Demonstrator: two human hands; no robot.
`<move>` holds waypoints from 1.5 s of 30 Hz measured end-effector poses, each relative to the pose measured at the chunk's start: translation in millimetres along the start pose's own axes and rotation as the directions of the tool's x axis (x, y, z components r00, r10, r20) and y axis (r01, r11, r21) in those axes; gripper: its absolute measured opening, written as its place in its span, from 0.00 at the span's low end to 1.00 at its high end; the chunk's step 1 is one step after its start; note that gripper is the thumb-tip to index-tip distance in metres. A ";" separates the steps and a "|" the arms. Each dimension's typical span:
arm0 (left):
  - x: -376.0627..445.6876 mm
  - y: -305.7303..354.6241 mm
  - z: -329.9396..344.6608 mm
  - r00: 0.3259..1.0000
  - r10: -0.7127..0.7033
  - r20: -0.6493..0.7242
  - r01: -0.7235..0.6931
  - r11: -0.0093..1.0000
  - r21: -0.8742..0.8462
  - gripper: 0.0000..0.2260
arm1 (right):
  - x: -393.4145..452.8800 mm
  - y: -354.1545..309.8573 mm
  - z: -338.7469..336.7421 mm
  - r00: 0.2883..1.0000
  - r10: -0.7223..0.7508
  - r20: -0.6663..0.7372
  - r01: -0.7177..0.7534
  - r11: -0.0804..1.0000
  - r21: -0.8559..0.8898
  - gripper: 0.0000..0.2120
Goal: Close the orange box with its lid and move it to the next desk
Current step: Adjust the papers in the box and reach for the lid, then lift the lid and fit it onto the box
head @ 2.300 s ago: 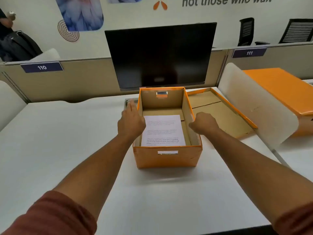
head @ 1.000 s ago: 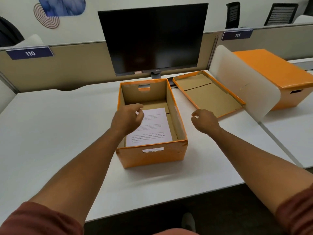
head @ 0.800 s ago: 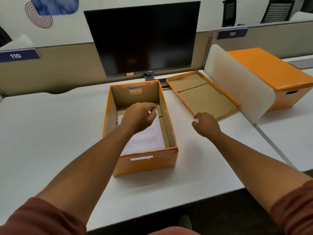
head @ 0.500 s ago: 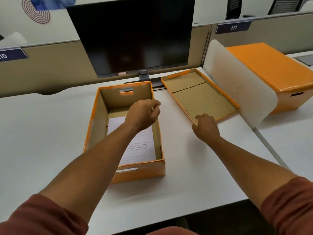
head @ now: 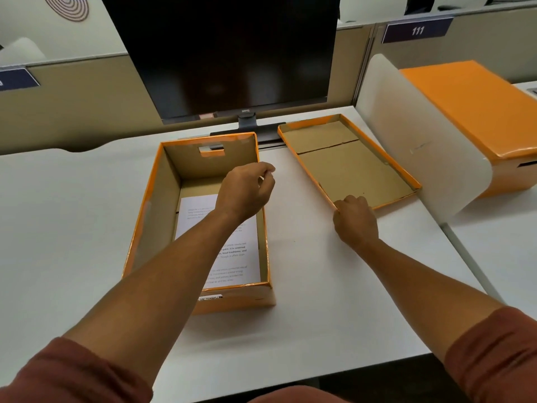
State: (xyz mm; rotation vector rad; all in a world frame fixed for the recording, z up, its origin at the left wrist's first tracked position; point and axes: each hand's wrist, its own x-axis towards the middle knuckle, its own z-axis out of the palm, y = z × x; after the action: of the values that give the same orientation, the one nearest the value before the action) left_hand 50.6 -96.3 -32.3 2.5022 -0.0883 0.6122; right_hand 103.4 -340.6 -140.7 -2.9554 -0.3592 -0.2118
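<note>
Cardboard shows inside the orange box (head: pixel 200 222), which stands open on the white desk (head: pixel 58 228) in front of a dark monitor (head: pixel 226 53); a printed sheet of paper (head: pixel 232 251) lies flat on its floor, and a handle slot is cut in its far wall. The lid (head: pixel 345 161) lies upside down on the same desk, just to the right of the box and apart from it, its brown inner face up and its orange rim raised all round. The right hand (head: pixel 356 219) rests at the lid's near corner, fingers curled over the rim there; it touches the lid, but whether it truly grips the edge cannot be told. The left hand (head: pixel 247 190) hovers over the box's right wall, fingers loosely curled with thumb and forefinger close together, holding nothing; its forearm crosses above the paper. A pale rounded divider panel (head: pixel 418 135) stands beside the lid and separates this desk from the next desk (head: pixel 499 242) on the right; there a second orange box (head: pixel 470 112) sits with its lid on. A plate marked 111 (head: pixel 417 30) is fixed to the partition behind it. Rust-red sleeves (head: pixel 494 353) are pushed up both arms.
</note>
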 end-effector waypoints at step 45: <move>-66.8 -20.9 -93.7 0.786 -0.611 0.099 0.525 0.573 -0.629 0.20 | -106.1 -122.7 -199.7 0.920 0.384 0.073 -0.020 -0.141 0.990 0.14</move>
State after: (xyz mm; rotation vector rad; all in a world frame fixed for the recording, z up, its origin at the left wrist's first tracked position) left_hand -43.3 -33.0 -3.0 1.6664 0.4862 0.3705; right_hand -53.2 -281.2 54.7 -1.2578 0.0749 -0.1418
